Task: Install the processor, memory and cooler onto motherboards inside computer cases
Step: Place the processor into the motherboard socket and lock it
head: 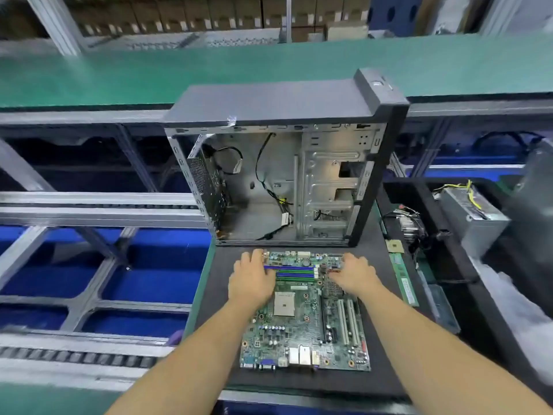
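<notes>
A green motherboard (305, 327) lies flat on a black mat (221, 333) in front of an open computer case (287, 163) that stands upright with its side panel off. The board's square processor socket (284, 304) and its blue and green memory slots (294, 272) show bare. My left hand (253, 280) rests on the board's far left corner, fingers over the slot ends. My right hand (356, 274) rests on the far right corner with fingers spread. A processor chip (395, 245), a memory stick (404, 278) and a cooler with fan wires (411, 226) lie to the right.
A grey power supply (472, 217) with yellow wires sits in a black tray at the right. Loose cables hang inside the case. A roller conveyor track (77, 357) and blue bins run along the left. A green bench surface (209, 67) stretches behind the case.
</notes>
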Tool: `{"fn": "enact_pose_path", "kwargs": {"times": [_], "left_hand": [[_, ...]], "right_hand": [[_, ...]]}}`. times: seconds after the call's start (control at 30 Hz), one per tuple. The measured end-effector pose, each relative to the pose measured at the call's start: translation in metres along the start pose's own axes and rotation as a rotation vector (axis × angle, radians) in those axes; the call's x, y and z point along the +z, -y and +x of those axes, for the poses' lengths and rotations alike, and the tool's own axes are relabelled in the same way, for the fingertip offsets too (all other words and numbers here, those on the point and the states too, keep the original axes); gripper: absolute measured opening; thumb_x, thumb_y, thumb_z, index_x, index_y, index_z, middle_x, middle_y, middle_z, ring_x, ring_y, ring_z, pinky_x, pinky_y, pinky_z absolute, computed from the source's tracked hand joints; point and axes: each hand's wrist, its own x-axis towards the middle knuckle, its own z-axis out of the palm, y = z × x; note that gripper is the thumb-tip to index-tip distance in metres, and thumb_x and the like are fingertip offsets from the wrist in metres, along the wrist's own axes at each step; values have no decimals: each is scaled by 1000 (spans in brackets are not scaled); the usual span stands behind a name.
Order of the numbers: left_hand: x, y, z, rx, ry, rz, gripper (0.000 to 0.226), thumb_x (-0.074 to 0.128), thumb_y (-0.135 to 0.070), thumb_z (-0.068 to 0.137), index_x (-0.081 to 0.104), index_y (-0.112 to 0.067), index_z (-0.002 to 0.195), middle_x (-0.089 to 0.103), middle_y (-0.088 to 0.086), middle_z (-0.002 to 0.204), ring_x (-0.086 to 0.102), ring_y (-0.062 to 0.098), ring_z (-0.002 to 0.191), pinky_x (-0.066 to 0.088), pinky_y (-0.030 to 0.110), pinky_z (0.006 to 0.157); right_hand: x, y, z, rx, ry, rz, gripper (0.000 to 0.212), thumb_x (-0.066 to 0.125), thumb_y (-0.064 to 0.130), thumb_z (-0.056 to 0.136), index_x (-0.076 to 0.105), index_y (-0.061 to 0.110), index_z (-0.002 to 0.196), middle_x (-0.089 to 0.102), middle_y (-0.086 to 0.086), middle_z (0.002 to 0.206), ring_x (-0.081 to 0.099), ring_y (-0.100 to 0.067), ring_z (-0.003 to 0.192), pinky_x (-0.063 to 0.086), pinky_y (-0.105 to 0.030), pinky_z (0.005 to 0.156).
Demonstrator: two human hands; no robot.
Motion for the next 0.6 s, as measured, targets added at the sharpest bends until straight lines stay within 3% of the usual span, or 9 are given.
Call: {"fn": "enact_pose_path", "kwargs": {"times": [0.23, 0.47, 0.6], "left_hand": [[10, 15, 7, -226, 89, -212, 49, 53, -31, 93, 39, -17, 138, 46, 11, 133, 41, 34, 124, 43, 48, 99], [17, 1, 16, -380, 35, -433, 48, 54, -33, 95, 42, -18, 140, 46, 11, 137, 42, 35, 125, 42, 43, 94], [18, -7, 15, -446, -22, -495, 48, 56, -34, 94, 42, -19, 139, 46, 11, 137, 41, 35, 126, 42, 45, 96]], "right_hand": [[13, -7, 5, 96, -27, 57, 65, 65, 50, 95, 41, 12, 142, 42, -19, 142, 43, -42, 131, 46, -47, 102], [20, -4, 16, 225, -62, 318, 73, 71, 41, 90, 38, 18, 151, 39, -21, 148, 40, -44, 134, 40, -43, 105], [18, -4, 20, 261, -97, 458, 71, 73, 41, 87, 45, 19, 148, 49, -16, 146, 42, -38, 136, 36, -45, 113]]}}
